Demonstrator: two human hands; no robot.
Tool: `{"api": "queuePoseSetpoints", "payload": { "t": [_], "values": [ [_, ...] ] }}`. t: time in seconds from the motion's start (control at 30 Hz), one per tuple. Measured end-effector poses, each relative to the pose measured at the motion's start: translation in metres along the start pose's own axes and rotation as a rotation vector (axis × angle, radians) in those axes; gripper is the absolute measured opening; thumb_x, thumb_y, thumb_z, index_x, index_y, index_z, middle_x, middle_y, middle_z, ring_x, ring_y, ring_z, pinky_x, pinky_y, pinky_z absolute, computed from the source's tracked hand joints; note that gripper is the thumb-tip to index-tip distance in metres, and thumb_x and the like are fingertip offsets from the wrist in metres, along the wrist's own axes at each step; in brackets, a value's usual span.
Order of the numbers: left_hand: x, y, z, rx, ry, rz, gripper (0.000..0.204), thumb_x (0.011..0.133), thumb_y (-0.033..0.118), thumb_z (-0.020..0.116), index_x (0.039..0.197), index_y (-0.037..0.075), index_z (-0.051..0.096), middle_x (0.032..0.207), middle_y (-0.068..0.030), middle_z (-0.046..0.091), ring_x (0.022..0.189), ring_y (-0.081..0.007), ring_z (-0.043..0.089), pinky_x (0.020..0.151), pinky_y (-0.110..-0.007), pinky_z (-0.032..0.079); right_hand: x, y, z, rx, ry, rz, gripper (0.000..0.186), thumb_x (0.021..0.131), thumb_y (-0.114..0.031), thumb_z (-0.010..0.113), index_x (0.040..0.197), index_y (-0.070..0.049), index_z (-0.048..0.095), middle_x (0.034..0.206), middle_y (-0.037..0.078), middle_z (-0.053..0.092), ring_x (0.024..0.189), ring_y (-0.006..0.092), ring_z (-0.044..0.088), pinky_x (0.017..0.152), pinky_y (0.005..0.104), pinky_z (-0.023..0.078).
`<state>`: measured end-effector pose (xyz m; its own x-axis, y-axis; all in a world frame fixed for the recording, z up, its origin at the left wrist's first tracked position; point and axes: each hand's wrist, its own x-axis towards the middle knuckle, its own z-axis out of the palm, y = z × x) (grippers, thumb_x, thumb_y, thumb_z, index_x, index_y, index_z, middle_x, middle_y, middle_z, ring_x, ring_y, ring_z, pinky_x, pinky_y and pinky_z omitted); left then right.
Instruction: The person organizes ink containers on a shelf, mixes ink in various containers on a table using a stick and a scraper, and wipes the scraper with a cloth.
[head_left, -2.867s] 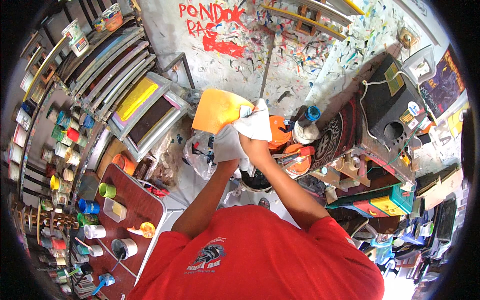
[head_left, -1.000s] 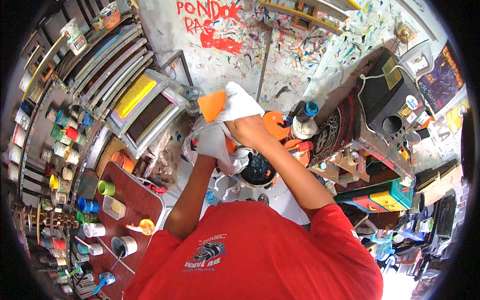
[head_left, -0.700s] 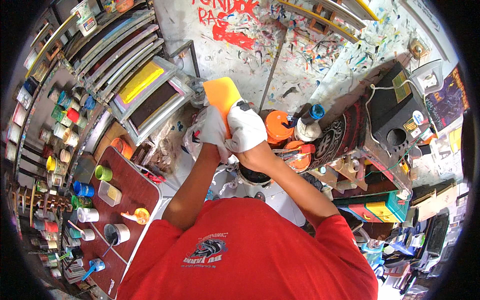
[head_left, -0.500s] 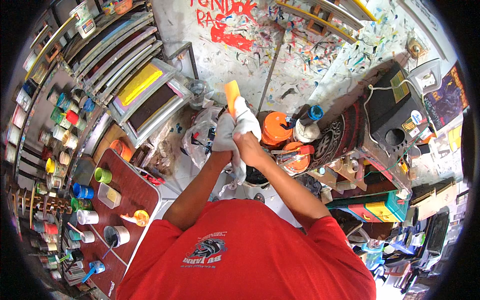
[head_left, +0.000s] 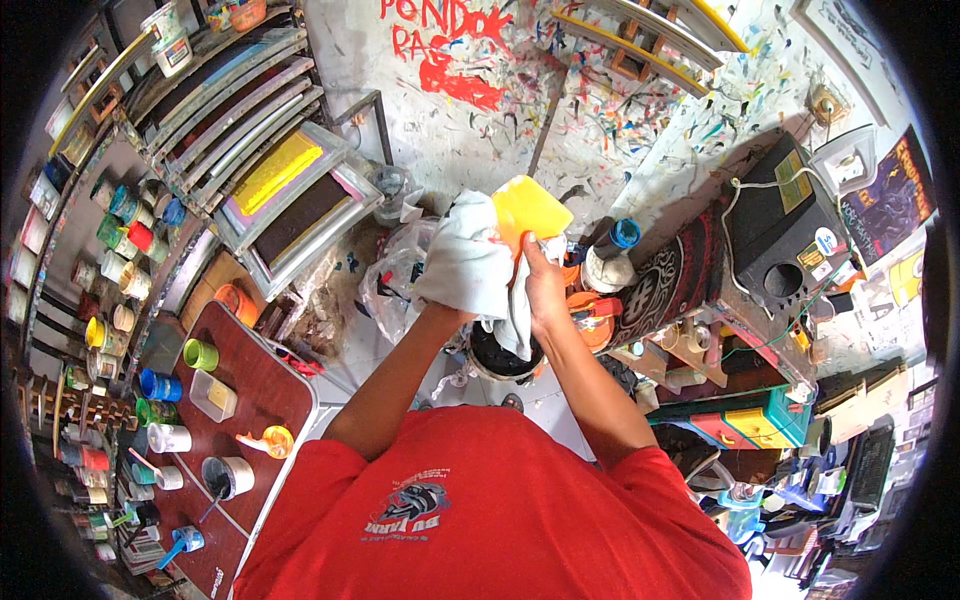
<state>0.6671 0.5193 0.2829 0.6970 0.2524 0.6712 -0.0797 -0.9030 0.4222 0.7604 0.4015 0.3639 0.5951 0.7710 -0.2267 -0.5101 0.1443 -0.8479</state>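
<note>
A flat yellow-orange plastic scraper (head_left: 533,206) is held up in front of me, its broad face showing. My right hand (head_left: 545,286) grips its lower right side, thumb on the face. A pale grey-white cloth (head_left: 463,252) lies against the scraper's left side and also hangs down beside my right hand. My left hand (head_left: 450,314) is closed in the cloth, with most of its fingers covered. Below the cloth stands an open bucket (head_left: 505,357) with a dark inside.
Orange-lidded tubs (head_left: 592,322) and a blue-capped container (head_left: 622,236) stand to the right. At left are framed printing screens (head_left: 305,205), paint jars on racks, and a brown table (head_left: 255,375) with cups. A paint-marked wall (head_left: 450,130) rises ahead; a black box (head_left: 785,230) sits right.
The scraper has turned from narrow to broad face and shifted right. My hands have moved apart, the cloth has opened out on the left, and the bucket below shows more.
</note>
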Motion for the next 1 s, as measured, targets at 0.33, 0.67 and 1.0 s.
{"api": "queuePoseSetpoints", "payload": {
  "t": [0.33, 0.67, 1.0],
  "values": [
    [0.056, 0.023, -0.026, 0.033, -0.100, 0.140, 0.026, 0.068, 0.023, 0.059, 0.088, 0.008, 0.058, 0.094, -0.0124, 0.057, 0.093, -0.0296, 0.053, 0.085, -0.043, 0.042, -0.017, -0.027, -0.001, 0.035, -0.102, -0.139, 0.031, 0.093, -0.025, 0.048, 0.112, 0.000, 0.051, 0.094, 0.004, 0.056, 0.086, 0.0138, 0.054, 0.077, 0.0298, 0.045],
    [0.068, 0.043, -0.055, 0.112, -0.019, 0.386, 0.018, 0.059, 0.019, 0.060, 0.071, 0.005, 0.057, 0.079, -0.0108, 0.057, 0.081, -0.0282, 0.057, 0.077, -0.042, 0.045, -0.030, -0.009, -0.018, -0.703, -0.261, -0.366, 0.025, 0.091, -0.018, 0.052, 0.108, 0.000, 0.055, 0.092, 0.003, 0.061, 0.085, 0.0121, 0.054, 0.078, 0.0295, 0.042],
    [0.046, 0.007, -0.032, -0.377, 0.056, -0.428, 0.020, 0.071, 0.018, 0.059, 0.084, 0.004, 0.054, 0.079, -0.0094, 0.055, 0.079, -0.0256, 0.055, 0.074, -0.034, 0.044, -0.032, -0.014, -0.013, -0.524, -0.262, -0.244, 0.030, 0.092, -0.024, 0.051, 0.109, 0.001, 0.054, 0.100, 0.004, 0.060, 0.093, 0.0131, 0.051, 0.083, 0.0303, 0.040]
  ]
}}
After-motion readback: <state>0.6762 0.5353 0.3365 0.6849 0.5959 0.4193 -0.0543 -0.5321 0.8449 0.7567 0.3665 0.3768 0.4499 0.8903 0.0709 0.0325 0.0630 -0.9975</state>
